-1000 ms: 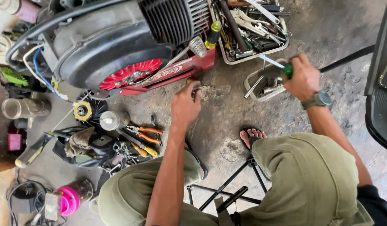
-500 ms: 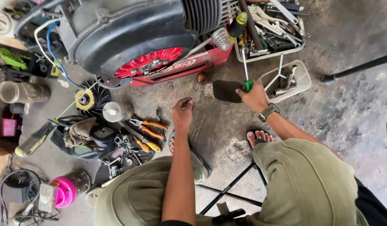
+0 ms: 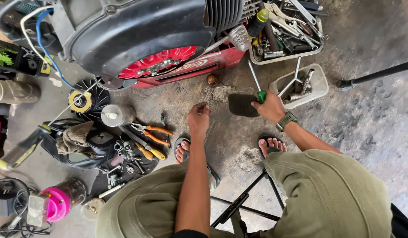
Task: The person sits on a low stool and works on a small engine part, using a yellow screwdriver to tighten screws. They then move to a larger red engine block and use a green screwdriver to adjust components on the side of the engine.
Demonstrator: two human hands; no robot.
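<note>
Green-handled screwdriver (image 3: 258, 86) is gripped in closed right hand (image 3: 272, 107), just below black-and-red engine (image 3: 137, 39), not yet applied to it; left hand (image 3: 198, 119), loosely curled, empty, beside it w/ nothing undone.

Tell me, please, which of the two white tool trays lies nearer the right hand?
The smaller tray, holding a few metal parts just beyond the right hand gripping the green-handled screwdriver. The larger tray, crammed with wrenches, sits farther off beside the engine.
</note>
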